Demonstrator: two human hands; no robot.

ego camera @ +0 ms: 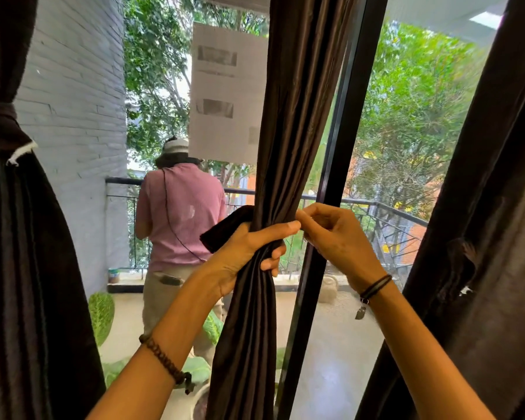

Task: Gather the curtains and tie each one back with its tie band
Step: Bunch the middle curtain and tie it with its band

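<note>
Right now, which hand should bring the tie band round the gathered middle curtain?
Right. The left hand grips the gathered middle curtain and pins the tie band, so it must hold. The right hand sits at the curtain's right edge, fingers curled; what they pinch is unclear.

Looks like a home: a room opening onto a balcony.
- Landmark: black door frame, full-height glass on both sides of it.
- Dark brown drapes hang indoors: middle curtain just left of the frame, left curtain far left, right curtain to its right.
- Beyond the frame: thin black balcony railing, pale glossy balcony floor, leafy trees.
- White brick wall well left of the frame.
- Large green leaves low and left.
- Person in a pink shirt at the railing, left of the frame, back turned.
- Paper sheet on the glass, upper left of the frame
</note>
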